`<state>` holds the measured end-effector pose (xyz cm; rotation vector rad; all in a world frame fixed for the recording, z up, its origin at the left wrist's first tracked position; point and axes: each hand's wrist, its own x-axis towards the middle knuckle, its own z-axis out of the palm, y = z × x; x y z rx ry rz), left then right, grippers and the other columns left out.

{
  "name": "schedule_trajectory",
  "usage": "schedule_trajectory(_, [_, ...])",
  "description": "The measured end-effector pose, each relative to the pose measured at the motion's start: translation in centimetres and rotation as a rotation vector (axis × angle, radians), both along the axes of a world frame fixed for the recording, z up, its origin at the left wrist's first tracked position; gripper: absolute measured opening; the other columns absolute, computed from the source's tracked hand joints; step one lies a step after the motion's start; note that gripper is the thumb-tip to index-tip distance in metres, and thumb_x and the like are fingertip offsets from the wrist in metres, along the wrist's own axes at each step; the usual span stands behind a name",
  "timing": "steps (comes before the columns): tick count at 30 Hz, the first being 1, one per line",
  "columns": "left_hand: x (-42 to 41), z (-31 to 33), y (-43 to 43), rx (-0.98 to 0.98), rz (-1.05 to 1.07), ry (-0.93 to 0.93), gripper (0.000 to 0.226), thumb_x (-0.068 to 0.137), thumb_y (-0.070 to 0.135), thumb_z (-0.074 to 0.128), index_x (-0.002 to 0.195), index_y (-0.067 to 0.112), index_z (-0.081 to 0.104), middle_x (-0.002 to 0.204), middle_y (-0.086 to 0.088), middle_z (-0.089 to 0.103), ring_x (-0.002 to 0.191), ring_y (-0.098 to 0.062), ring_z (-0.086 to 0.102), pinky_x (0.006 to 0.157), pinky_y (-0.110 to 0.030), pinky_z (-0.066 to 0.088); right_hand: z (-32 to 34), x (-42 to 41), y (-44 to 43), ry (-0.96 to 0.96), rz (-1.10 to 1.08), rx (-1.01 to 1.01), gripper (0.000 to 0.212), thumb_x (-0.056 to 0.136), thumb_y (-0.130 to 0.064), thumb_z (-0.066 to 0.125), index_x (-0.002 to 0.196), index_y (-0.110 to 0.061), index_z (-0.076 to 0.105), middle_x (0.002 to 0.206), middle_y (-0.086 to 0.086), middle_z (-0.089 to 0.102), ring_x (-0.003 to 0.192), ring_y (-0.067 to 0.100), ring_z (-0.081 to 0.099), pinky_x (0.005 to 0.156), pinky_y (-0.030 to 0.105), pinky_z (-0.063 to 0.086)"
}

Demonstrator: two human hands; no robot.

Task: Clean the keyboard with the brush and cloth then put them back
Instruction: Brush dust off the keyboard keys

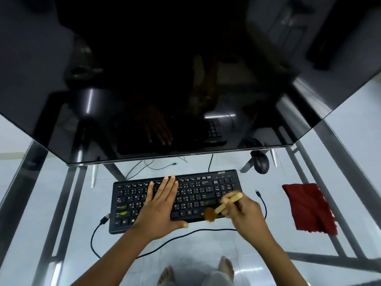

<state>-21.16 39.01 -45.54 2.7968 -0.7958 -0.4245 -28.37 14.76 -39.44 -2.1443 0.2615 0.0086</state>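
Here, the right hand (245, 213) grips a light wooden brush (223, 205) by its stiff handle, soft bristles on the black keyboard's (198, 195) lower right keys. The left hand (159, 205) lies flat and empty, steadying it. The limp red cloth (309, 209) waits right, on the glass desk (61, 193).

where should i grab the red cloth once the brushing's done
Pinch the red cloth at its near-left edge, coming from above with the right hand, which now holds the brush. It lies flat and apart on the glass desk, right of the keyboard, so a top-down pinch should lift it.
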Motion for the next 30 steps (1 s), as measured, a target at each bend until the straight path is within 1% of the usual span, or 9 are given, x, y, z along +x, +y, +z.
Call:
schedule_trajectory(4, [0.0,0.1,-0.8,-0.033,0.003,-0.01,0.121,0.068,0.088,0.041,0.151,0.019,-0.013,0.157,0.004,-0.025,0.142,-0.009,-0.029,0.112,-0.045,-0.019,0.0,-0.1,-2.3,-0.075,-0.229,0.091,0.01,0.095,-0.021,0.057,0.088,-0.018,0.063,0.071,0.001,0.07,0.067,0.013,0.069,0.063,0.022,0.055])
schedule_trajectory(9, [0.1,0.3,-2.0,-0.037,-0.018,-0.004,0.121,0.069,0.087,0.042,0.149,0.019,-0.017,0.155,0.004,-0.031,0.139,-0.008,-0.034,0.112,-0.046,-0.02,0.0,1.0,-4.4,-0.105,-0.394,0.028,0.009,0.096,-0.021,0.057,0.089,-0.021,0.062,0.077,-0.002,0.069,0.069,0.007,0.065,0.064,0.012,0.047])
schedule_trajectory(13, [0.2,0.6,-3.3,-0.028,-0.052,0.004,0.121,0.071,0.084,0.045,0.15,0.018,-0.017,0.155,0.003,-0.032,0.138,-0.009,-0.036,0.115,-0.047,-0.02,0.5,2.6,-4.2,0.011,-0.259,0.225,0.009,0.097,-0.018,0.057,0.093,-0.014,0.065,0.084,0.004,0.072,0.073,0.019,0.07,0.071,0.032,0.058])
schedule_trajectory(16, [0.3,0.6,-4.7,-0.011,-0.098,-0.002,0.12,0.072,0.084,0.045,0.15,0.017,-0.018,0.154,0.003,-0.034,0.137,-0.01,-0.037,0.115,-0.05,-0.018,0.1,3.7,-3.2,-0.119,-0.322,-0.001,0.015,0.095,-0.017,0.058,0.089,-0.03,0.062,0.092,-0.001,0.07,0.081,0.017,0.07,0.077,0.03,0.055])
schedule_trajectory(19, [0.3,0.4,-5.5,-0.01,-0.112,0.003,0.12,0.073,0.084,0.044,0.15,0.016,-0.018,0.155,0.002,-0.033,0.138,-0.01,-0.037,0.115,-0.049,-0.019,0.4,5.0,-2.1,-0.103,-0.231,0.125,0.008,0.096,-0.017,0.058,0.091,-0.018,0.064,0.085,-0.001,0.072,0.081,0.019,0.071,0.078,0.032,0.057])
schedule_trajectory(21, [0.2,0.2,-5.6,-0.006,-0.117,0.004,0.12,0.073,0.083,0.044,0.151,0.015,-0.017,0.156,0.001,-0.031,0.139,-0.01,-0.035,0.115,-0.048,-0.02,0.5,5.4,-1.4,-0.056,-0.163,0.08,0.015,0.096,-0.011,0.058,0.087,-0.022,0.063,0.083,-0.005,0.071,0.079,0.013,0.07,0.076,0.022,0.055])
schedule_trajectory(24, [0.2,0.1,-5.6,0.021,-0.124,0.001,0.119,0.074,0.083,0.043,0.15,0.015,-0.019,0.155,0.002,-0.032,0.138,-0.011,-0.036,0.115,-0.047,-0.019,0.8,5.7,-2.3,-0.188,-0.375,0.029,0.024,0.093,-0.004,0.057,0.084,-0.026,0.061,0.093,-0.004,0.067,0.081,-0.002,0.066,0.077,0.008,0.047])
schedule_trajectory(27, [0.4,0.3,-5.7,0.034,-0.131,0.004,0.119,0.074,0.082,0.043,0.15,0.015,-0.019,0.155,0.001,-0.031,0.139,-0.011,-0.035,0.117,-0.049,-0.015,0.5,5.3,-2.5,-0.088,-0.226,0.14,0.012,0.096,-0.012,0.056,0.089,-0.016,0.064,0.086,0.005,0.072,0.078,0.017,0.072,0.078,0.028,0.057])
schedule_trajectory(30, [0.3,0.3,-5.6,0.031,-0.126,0.012,0.12,0.074,0.082,0.045,0.15,0.015,-0.019,0.155,0.001,-0.031,0.139,-0.011,-0.035,0.116,-0.048,-0.016,-0.2,4.6,-2.3,-0.13,-0.301,-0.008,0.022,0.094,-0.01,0.058,0.086,-0.031,0.062,0.089,-0.003,0.07,0.083,0.014,0.069,0.078,0.025,0.054])
